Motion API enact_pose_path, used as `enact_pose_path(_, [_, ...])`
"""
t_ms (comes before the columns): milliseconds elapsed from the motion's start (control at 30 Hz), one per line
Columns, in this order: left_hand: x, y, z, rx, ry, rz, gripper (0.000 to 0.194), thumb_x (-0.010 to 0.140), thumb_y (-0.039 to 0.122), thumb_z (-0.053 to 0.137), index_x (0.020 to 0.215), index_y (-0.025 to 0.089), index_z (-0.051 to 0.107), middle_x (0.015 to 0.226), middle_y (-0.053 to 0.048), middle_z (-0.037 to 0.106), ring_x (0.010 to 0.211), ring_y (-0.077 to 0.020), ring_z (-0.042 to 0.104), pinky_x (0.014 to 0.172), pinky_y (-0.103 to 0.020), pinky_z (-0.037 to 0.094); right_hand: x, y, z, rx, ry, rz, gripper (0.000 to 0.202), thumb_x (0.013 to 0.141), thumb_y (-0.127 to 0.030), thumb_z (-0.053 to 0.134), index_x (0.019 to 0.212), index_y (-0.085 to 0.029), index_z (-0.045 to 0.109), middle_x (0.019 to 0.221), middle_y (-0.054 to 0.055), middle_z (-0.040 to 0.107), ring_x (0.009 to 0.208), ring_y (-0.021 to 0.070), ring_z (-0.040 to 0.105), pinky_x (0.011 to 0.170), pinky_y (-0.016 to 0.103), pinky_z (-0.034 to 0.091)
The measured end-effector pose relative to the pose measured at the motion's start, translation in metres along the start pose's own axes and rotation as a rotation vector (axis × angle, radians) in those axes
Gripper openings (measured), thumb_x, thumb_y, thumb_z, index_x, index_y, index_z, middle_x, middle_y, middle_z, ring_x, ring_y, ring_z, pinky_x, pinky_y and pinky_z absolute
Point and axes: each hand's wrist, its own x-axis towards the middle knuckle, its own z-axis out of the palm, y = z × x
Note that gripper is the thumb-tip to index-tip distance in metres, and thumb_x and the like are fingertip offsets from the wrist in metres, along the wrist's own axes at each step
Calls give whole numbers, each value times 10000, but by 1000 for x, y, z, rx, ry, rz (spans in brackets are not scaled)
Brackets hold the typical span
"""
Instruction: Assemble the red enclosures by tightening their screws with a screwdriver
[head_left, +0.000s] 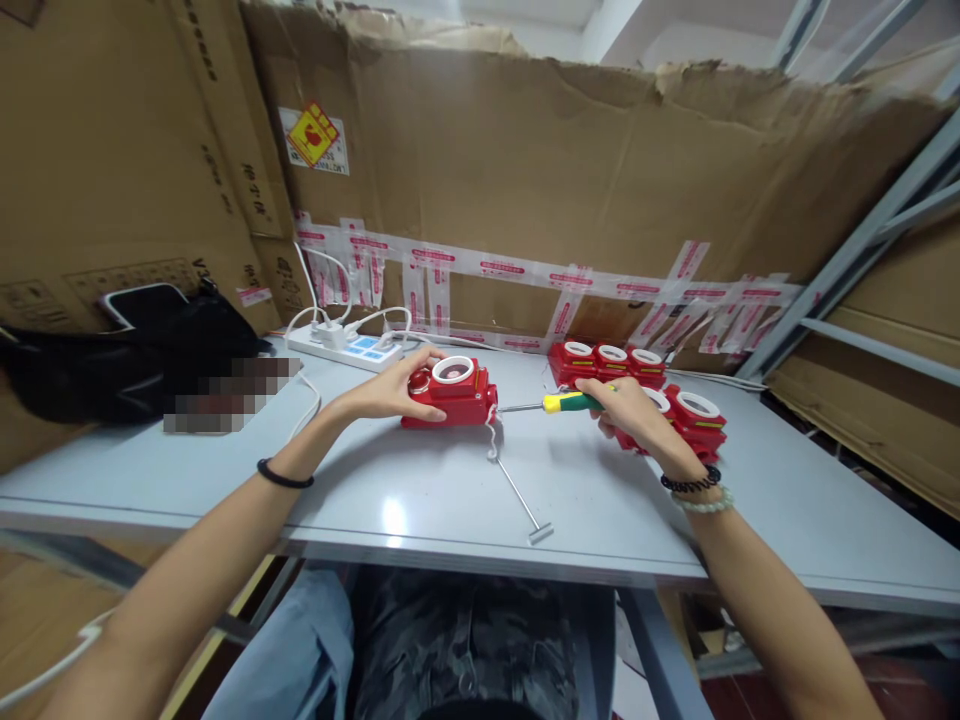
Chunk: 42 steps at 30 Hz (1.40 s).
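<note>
My left hand (401,388) grips a red box-shaped housing (469,408) with a white ring on its top, which rests on the table. A green and yellow screwdriver (571,401) is in my right hand (619,405), its shaft pointing left. The tip meets or nearly meets the housing's right end; I cannot tell which. From that same end hangs a twisted white cord (492,440). A small metal hammer-shaped piece (517,492) lies just below, its thin rod reaching up to the cord.
Several more red housings (611,366) with white rings stand behind and beside my right hand. A white power strip (345,347) with plugs lies at the back left, near a black bag (150,345) and a phone (146,304). Cardboard (487,170) walls in the table (450,500).
</note>
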Motion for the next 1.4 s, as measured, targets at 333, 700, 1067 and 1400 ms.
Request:
enact_pose_path(333, [1,2,0,-9,-6,-25,702,645,404,762,1217,252,384,1233,-75,536,1106,-243,566,930,-381,466,-8,-2,1,45,132,-178,469,789,-467,521,425,-177,466,336,3,460,328,88,410,376,221,305])
enact_pose_path(700, [1,4,13,56,-89,-54,669,673,432,729,1220,222,406,1195,-87,549,1077,-247,561,913,-398,465,-10,-5,4,-72,126,-132,420,767,-423,523,431,-173,488,333,12,487,307,82,391,357,217,298])
enact_pose_path(1067, [7,29,32,624,-59,14,789,663,496,694,1328,241,354,1197,-99,556,1046,-304,558,917,-431,406,0,5,22,-43,2,-107,394,770,-398,517,452,-166,508,316,7,479,339,96,445,411,213,343])
enact_pose_path(1400, [16,52,49,964,-288,175,351,749,173,576,1069,315,605,1318,-96,459,1261,-347,357,897,-478,385,2,9,25,-12,-10,-92,385,763,-398,521,458,-164,512,318,9,480,344,100,449,412,215,338])
